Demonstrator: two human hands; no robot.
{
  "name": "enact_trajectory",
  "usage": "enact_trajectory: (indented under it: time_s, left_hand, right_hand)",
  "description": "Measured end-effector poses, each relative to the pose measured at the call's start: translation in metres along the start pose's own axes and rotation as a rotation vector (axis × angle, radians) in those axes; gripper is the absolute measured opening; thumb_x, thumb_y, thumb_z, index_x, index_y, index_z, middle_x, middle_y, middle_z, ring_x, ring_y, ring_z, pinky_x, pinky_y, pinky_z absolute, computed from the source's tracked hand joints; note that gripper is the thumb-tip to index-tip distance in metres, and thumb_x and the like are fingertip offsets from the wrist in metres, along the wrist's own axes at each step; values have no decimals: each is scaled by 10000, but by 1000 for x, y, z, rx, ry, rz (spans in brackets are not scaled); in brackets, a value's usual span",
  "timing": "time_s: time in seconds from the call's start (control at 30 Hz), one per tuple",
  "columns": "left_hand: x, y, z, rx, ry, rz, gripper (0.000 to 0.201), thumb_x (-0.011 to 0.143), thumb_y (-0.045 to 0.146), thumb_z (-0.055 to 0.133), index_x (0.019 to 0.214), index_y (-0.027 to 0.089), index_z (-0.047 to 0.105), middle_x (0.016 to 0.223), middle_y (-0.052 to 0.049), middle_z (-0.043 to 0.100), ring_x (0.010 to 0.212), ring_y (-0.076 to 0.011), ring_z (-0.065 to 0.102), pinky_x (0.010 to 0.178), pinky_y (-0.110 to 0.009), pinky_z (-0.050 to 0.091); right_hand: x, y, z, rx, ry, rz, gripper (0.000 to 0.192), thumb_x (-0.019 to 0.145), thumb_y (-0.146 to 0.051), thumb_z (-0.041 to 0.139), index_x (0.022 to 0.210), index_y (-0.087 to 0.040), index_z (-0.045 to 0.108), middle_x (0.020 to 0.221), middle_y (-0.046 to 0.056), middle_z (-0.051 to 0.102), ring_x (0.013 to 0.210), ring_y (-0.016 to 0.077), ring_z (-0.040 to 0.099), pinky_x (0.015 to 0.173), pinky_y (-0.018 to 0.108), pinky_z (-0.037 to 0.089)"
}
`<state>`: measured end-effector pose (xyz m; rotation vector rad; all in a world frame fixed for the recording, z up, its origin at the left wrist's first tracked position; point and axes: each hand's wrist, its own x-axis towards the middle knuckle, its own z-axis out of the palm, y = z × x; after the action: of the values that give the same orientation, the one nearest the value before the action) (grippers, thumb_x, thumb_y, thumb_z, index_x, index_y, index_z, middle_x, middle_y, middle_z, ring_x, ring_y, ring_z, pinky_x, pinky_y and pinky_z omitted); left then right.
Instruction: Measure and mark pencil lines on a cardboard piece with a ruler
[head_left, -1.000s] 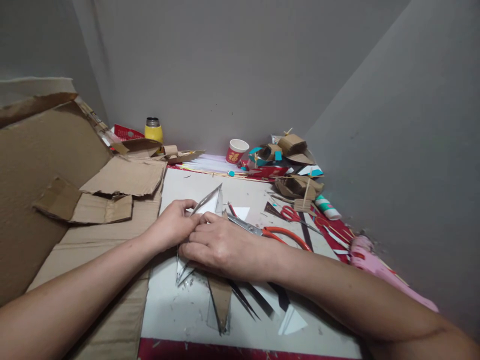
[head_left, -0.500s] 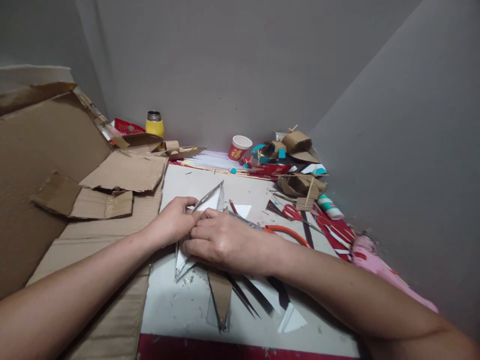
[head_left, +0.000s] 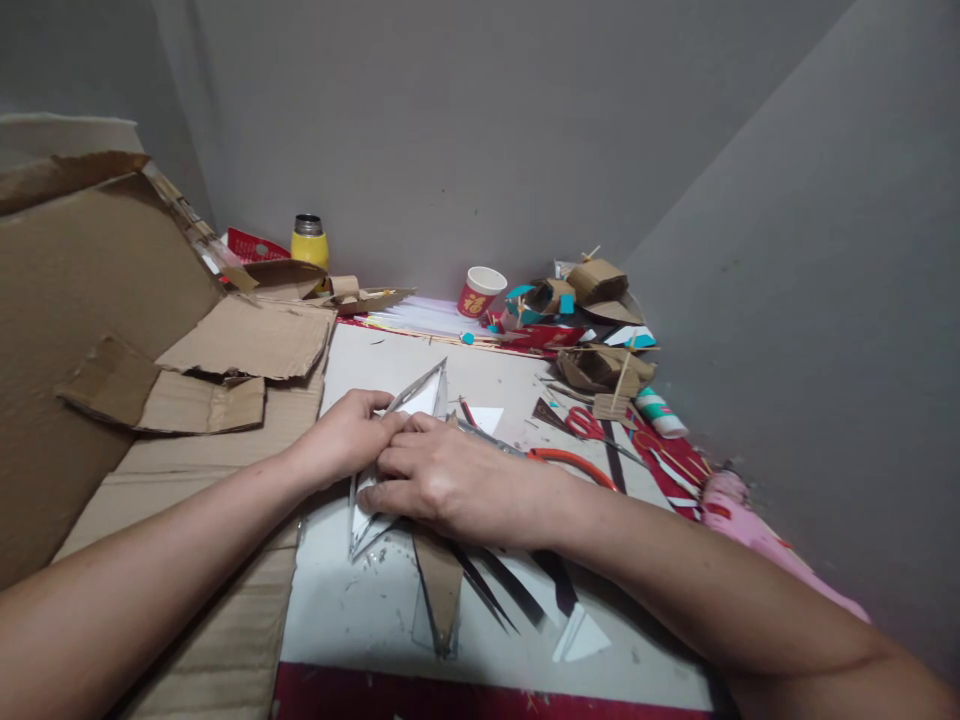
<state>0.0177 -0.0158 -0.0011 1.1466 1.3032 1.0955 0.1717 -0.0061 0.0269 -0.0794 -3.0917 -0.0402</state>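
Note:
A white boat-shaped piece with pointed ends and dark edges [head_left: 420,392] lies on the white board [head_left: 360,625], its middle covered by both hands. My left hand [head_left: 356,435] grips its left side, fingers bent over the edge. Across its middle, my right hand [head_left: 442,475] is closed with curled fingers pressing on the inside. Right beside the right hand are large scissors with orange handles [head_left: 574,462], partly under the forearm. A pointed brown cardboard piece [head_left: 441,590] sticks out below that hand, near dark strips [head_left: 517,590].
Cardboard sheets [head_left: 247,340] and a tall cardboard wall [head_left: 90,280] stand left. A yellow bottle [head_left: 309,248] and a red paper cup [head_left: 481,292] are at the back. Right are small cardboard boats [head_left: 604,370], red scissors [head_left: 585,422] and a pink glue gun [head_left: 772,540].
My right hand's fingers have shifted slightly left along the white piece. Otherwise the hands and objects look nearly the same; the view has moved a little.

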Motion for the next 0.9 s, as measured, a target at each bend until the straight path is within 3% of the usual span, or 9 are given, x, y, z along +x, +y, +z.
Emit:
enact_trajectory:
  time_s: [0.1,0.4,0.7,0.8,0.9]
  left_hand:
    - [2,-3,-1,58,-83,3,94,668,282,687,634,196,703,642,-21,722,595,-179,614,550,-242,456]
    - [3,-3,-4,156,-149,44,179,741,335,617,693,186,704,700,-34,726,631,-179,611,576,-250,455]
    - [4,-5,-7,183,-137,88,248,767,391,592,760,168,699,736,-46,707,688,-194,595,628,-274,458]
    - [4,-2,-8,161,-106,113,240,750,383,595,751,165,695,721,-37,692,705,-194,587,653,-275,455]
    - [4,2,-8,134,-69,135,255,728,392,603,764,159,698,706,-27,677,711,-193,585,669,-273,448]
  right_hand:
    - [0,2,-1,16,10,-21,261,973,-141,461,939,-182,716,816,43,639,815,183,525,952,370,363]
    - [0,3,0,38,8,-13,230,959,-159,484,900,-195,704,885,44,644,900,194,532,1004,361,347]
    - [-2,1,-1,8,56,11,225,950,-129,469,887,-165,682,884,50,646,851,175,529,938,331,374]
    - [-5,4,0,-9,234,-7,227,940,-116,443,925,-151,667,865,63,661,828,182,550,905,352,414]
    - [-11,9,-4,37,613,73,172,918,-129,483,989,-133,640,869,96,682,815,196,591,813,364,471]
